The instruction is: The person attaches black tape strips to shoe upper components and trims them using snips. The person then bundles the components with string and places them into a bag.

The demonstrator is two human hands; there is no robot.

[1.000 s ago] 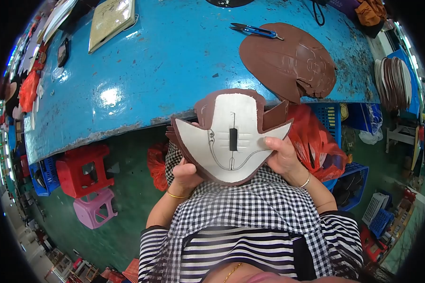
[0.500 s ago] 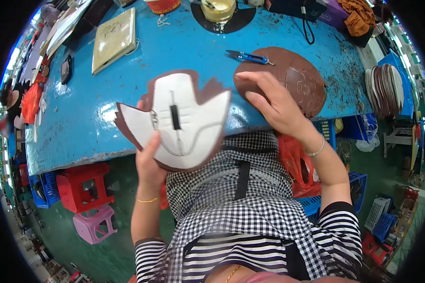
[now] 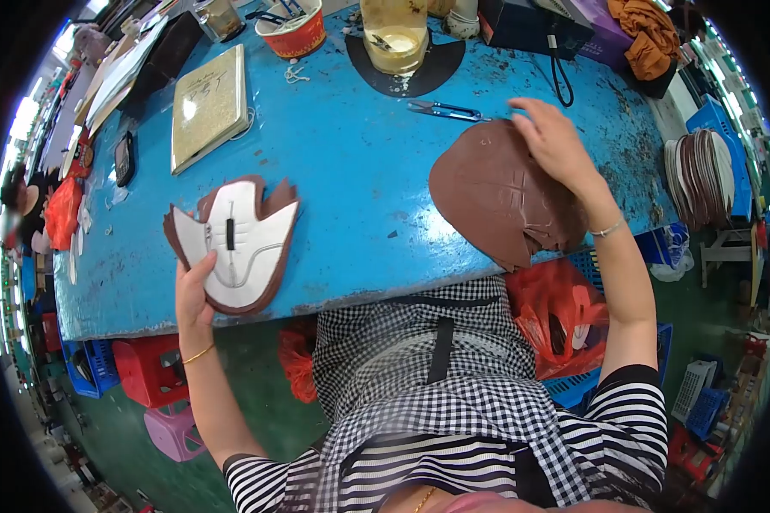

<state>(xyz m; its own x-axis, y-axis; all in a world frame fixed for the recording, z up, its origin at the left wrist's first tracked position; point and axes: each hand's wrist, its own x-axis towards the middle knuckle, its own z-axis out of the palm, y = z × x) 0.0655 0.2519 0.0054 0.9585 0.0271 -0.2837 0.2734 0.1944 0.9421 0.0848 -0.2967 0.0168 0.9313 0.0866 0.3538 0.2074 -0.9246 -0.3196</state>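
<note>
At the table's front left, my left hand (image 3: 197,291) grips a stack of cut shoe upper pieces (image 3: 246,272). Its top piece shows a white backing with stitched lines and a short black strip; brown leather edges stick out around it. My right hand (image 3: 560,145) rests at the upper right edge of a pile of brown leather pieces (image 3: 488,188), fingers stretched out and nothing visibly held. Part of that pile is hidden under the hand and wrist. Just beyond it lie blue-handled thread snips (image 3: 445,110).
A pot of pale glue (image 3: 395,53) stands on a black mat. Behind the left hand are a gold notebook (image 3: 207,107), a red tub (image 3: 291,36) and a phone (image 3: 125,160). A red plastic bag (image 3: 565,321) hangs below the front edge.
My left hand has carried the white-backed stack leftward and down to the table. My right hand has shifted to the brown pile's upper right. The pile is nearer me, and the snips now lie beyond it.
</note>
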